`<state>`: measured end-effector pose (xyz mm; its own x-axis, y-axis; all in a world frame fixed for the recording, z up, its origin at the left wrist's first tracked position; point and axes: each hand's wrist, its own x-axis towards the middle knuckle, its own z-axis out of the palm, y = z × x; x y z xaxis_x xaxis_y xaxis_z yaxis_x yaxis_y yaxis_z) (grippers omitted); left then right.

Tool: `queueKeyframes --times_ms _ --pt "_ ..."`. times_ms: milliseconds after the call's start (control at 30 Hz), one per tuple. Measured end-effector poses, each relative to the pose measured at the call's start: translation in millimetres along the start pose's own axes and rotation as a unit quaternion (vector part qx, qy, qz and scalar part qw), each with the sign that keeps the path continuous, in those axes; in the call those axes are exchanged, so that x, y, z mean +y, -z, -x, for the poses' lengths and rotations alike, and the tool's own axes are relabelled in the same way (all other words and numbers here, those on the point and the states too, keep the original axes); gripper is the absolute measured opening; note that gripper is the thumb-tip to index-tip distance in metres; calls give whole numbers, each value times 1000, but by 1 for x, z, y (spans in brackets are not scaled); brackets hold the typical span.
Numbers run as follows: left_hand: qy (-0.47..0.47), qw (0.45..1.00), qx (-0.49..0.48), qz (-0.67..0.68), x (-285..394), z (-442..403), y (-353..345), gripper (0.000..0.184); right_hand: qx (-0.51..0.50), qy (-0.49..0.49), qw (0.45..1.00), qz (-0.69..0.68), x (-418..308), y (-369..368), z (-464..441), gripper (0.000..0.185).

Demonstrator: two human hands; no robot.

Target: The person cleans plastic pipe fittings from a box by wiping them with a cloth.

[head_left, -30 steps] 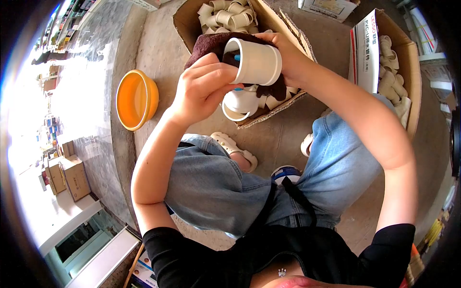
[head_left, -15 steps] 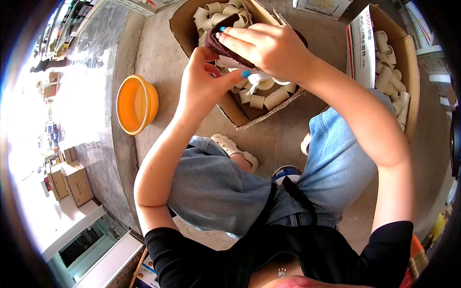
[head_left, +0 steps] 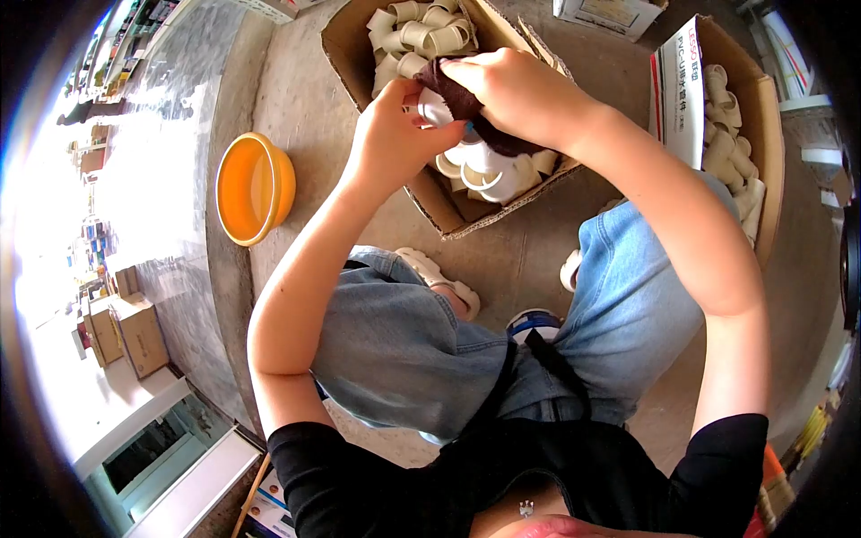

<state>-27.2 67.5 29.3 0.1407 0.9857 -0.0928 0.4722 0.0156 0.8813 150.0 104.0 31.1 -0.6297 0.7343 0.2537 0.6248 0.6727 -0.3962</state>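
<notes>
Over an open cardboard box [head_left: 430, 208] of cream pipe fittings [head_left: 415, 34], my left hand [head_left: 392, 134] grips a white pipe fitting [head_left: 434, 108] between thumb and fingers. A dark brown cloth [head_left: 446, 82] is bunched under my right hand [head_left: 520, 94], which presses it against the fitting's right side. Part of the cloth hangs below my right hand. The fitting's far side is hidden by cloth and fingers. More white fittings [head_left: 484, 170] lie just below my hands.
An orange basin [head_left: 256, 189] stands on the floor at the left. At the right is a second cardboard box [head_left: 771, 134] holding more fittings. My knees and cream clogs [head_left: 439, 280] are below the near box. Cartons [head_left: 139, 334] sit far left.
The fitting has been turned between my hands, so its wide open end no longer faces left. My right hand has come from behind it to the top, bringing the cloth over its side.
</notes>
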Motion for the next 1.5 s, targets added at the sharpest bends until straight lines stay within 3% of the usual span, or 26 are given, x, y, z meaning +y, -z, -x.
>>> queueKeyframes --times_ms 133,200,267,333,367,467,567,667,800,900,1000,1100,1167,1300,1433,1500 --pt "67 995 -58 45 11 7 12 60 -83 -6 990 -111 4 22 4 36" --pt "83 992 -71 64 3 7 20 58 -63 18 989 -131 10 38 7 32" --pt "80 989 -68 100 -1 9 27 57 -81 -35 985 -148 14 58 8 29" --pt "75 987 -53 130 -7 11 32 56 -24 -58 972 -225 26 56 12 24" --pt "69 984 -61 156 -6 14 34 56 -67 -117 956 -259 30 57 13 27" --pt "28 970 -74 228 -9 19 36 58 -40 -190 896 -400 33 43 18 28" --pt "1 957 -85 278 -7 21 39 61 -67 -198 818 -535 40 41 18 29" --pt "-35 943 -90 318 -8 21 41 63 -5 -230 820 -524 42 42 23 29" --pt "-89 925 -123 349 -6 23 39 66 21 -233 750 -618 34 43 26 29" --pt "-86 900 -123 409 -7 23 36 67 37 -224 764 -603 33 36 29 29" --pt "-52 865 -154 475 -10 22 39 67 -21 -209 720 -662 23 40 29 30" --pt "-37 841 -165 514 -16 18 40 66 -24 -115 713 -691 13 40 25 30" --pt "-41 826 -180 533 -15 17 41 67 -24 -103 687 -719 14 36 23 30" --pt "-57 852 -164 494 -11 19 38 68 -9 -106 616 -781 12 29 22 31" --pt "-73 856 -135 493 -7 22 27 61 -59 -131 754 -641 8 29 23 36" --pt "-65 863 -122 487 0 24 22 53 -51 -127 777 -615 0 24 22 40"
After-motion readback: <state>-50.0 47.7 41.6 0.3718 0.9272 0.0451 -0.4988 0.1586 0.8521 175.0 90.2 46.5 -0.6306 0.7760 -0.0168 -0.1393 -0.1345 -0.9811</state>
